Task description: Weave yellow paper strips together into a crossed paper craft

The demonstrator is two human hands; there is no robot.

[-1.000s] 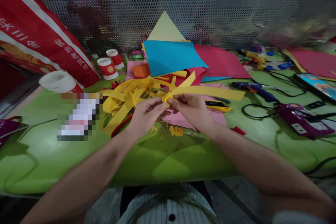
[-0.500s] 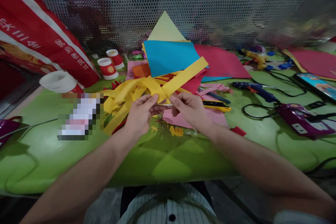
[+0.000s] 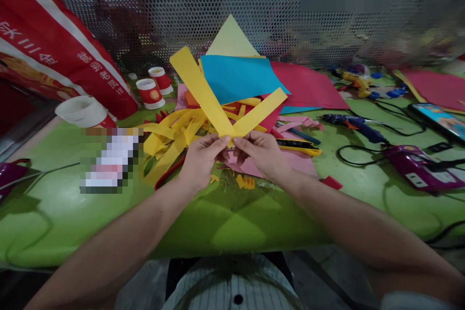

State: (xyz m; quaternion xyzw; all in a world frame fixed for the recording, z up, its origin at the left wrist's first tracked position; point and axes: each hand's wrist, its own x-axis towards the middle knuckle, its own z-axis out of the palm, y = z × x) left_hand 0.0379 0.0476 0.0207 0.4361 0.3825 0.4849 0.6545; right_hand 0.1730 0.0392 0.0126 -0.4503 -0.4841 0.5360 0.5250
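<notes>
My left hand [image 3: 200, 159] and my right hand [image 3: 259, 154] pinch together the crossing point of two yellow paper strips [image 3: 214, 106], held up above the green table [image 3: 232, 223]. One strip end rises up to the left, the other end [image 3: 263, 111] slants up to the right, so they form a V. Behind the hands lies a loose heap of yellow strips [image 3: 170, 133]. A pink sheet [image 3: 290, 162] lies under my right hand.
Blue [image 3: 240, 77], red [image 3: 308, 85] and pale yellow sheets are stacked at the back. A yellow utility knife [image 3: 300, 145], a blue glue gun [image 3: 348, 123], a purple power strip [image 3: 423, 172] with cables and a phone [image 3: 441, 118] lie at the right. Red paper cups [image 3: 149, 93] stand at the left.
The strip that lay flat to the right was lifted. A second strip end now stands up to the left, and both hands have closed on the crossing point.
</notes>
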